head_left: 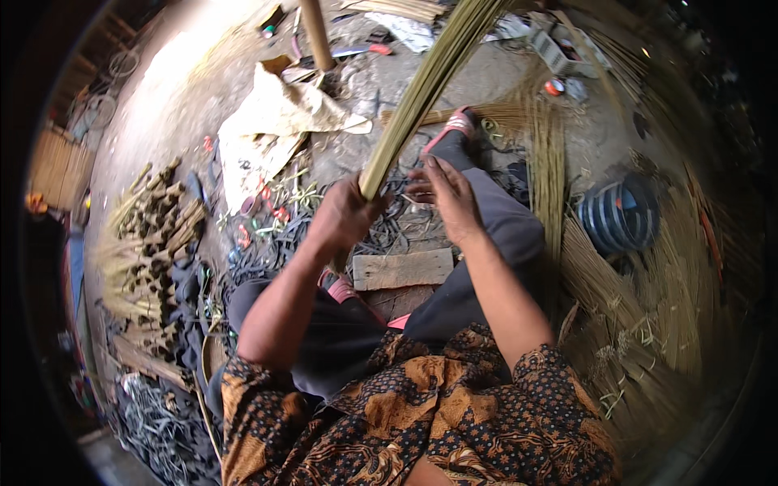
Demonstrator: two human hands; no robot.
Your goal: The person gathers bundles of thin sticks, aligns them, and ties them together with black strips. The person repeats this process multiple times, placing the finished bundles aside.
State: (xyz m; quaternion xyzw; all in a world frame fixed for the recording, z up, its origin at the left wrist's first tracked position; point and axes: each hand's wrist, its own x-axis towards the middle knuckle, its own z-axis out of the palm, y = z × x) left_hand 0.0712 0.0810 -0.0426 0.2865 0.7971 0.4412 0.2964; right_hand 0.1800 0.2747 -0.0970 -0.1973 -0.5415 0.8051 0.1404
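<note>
The left hand [344, 212] is clenching the base of a bundle of thin green sticks [429, 77] slanting up over the knees; the right hand [447, 194], fingers loose (touching nothing clearly), is hovering beside it. A slackening grip could let sticks slide out.

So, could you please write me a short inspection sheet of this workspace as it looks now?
Surface: bare dirt floor, with a wooden board under the legs.
Job's things: bundle of thin green sticks, fanning upward.
Clutter: crumpled paper sack, stacked stick bundles, dark strips, loose sticks.
Grippers: left hand gripping the bundle's base; right hand open beside it.
Cables: nothing seen.
Surroundings: dark striped container, wooden post.
</note>
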